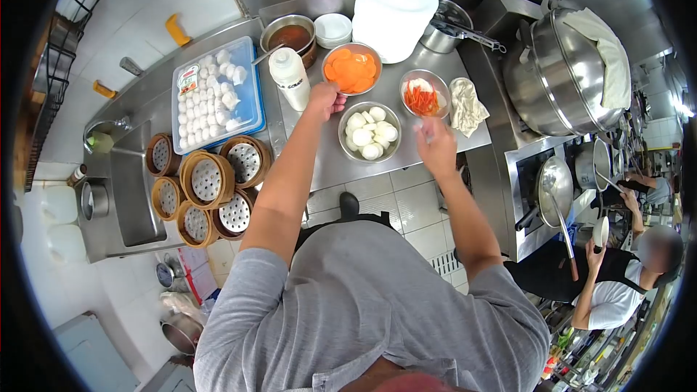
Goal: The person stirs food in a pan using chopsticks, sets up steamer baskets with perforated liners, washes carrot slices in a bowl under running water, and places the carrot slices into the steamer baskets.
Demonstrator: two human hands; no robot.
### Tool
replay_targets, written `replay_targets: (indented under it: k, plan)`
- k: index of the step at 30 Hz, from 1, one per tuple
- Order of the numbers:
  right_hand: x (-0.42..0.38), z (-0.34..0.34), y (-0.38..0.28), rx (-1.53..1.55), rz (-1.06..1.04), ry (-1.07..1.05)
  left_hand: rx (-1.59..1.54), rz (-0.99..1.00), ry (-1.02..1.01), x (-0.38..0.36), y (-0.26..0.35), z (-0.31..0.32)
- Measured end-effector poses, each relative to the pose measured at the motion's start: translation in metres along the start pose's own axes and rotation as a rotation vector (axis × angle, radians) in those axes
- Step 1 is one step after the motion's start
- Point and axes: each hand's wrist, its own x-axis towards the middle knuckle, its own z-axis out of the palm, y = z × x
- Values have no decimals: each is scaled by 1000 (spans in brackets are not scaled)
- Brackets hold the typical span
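Note:
My left hand (329,100) is closed at the near-left rim of a steel bowl (336,90) of round orange carrot slices (353,67). Just left of it stands a white squeeze bottle (288,75). My right hand (436,147) is closed, fingers curled together and slightly blurred; I cannot tell what is in them. It hovers just in front of a steel bowl (444,91) with shredded carrot (423,101) and something white. Between my hands sits a bowl (346,149) of peeled white eggs (372,133).
Left are a tray of white balls (210,94), bamboo steamers (206,180) and a sink (138,210). Behind stand a pot of brown sauce (288,35), small plates (333,27) and a white tub (394,18). A cloth (467,107), large steamer pot (552,72), wok (555,185) and another person (617,283) are right.

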Motion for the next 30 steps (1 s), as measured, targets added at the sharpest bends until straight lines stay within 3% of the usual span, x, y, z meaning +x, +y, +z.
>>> replay_targets:
  k: [2, 5, 8, 12, 16, 19, 22, 23, 25, 30]
  plan:
    - [-21, 8, -8, 155, 378, -376, -8, 36, -19, -12, 5, 7]
    - [-44, 39, -14, 662, 663, -521, -63, 129, -63, -34, 9, 19]
    - [-47, 55, -2, 985, 749, -343, -28, 215, -118, -55, 16, 17]
    - [-54, 69, 30, 1098, 786, -285, 21, 212, -119, -106, 20, -5]
    - [-50, 68, 16, 1038, 780, -169, 36, 236, -120, -182, 9, -61]
    - [-53, 56, -20, 1122, 935, -115, 43, 215, -159, -250, -14, -129]
    - [-77, 52, -53, 975, 792, -325, -48, 230, -59, -303, -68, -213]
    - [-81, 48, -84, 865, 700, -451, -132, 178, -28, -328, -83, -244]
    - [-88, 57, -156, 894, 598, -500, -247, 324, 103, -373, -108, -301]
    - [-78, 114, -346, 941, 375, -579, -424, 397, 268, -467, -159, -455]
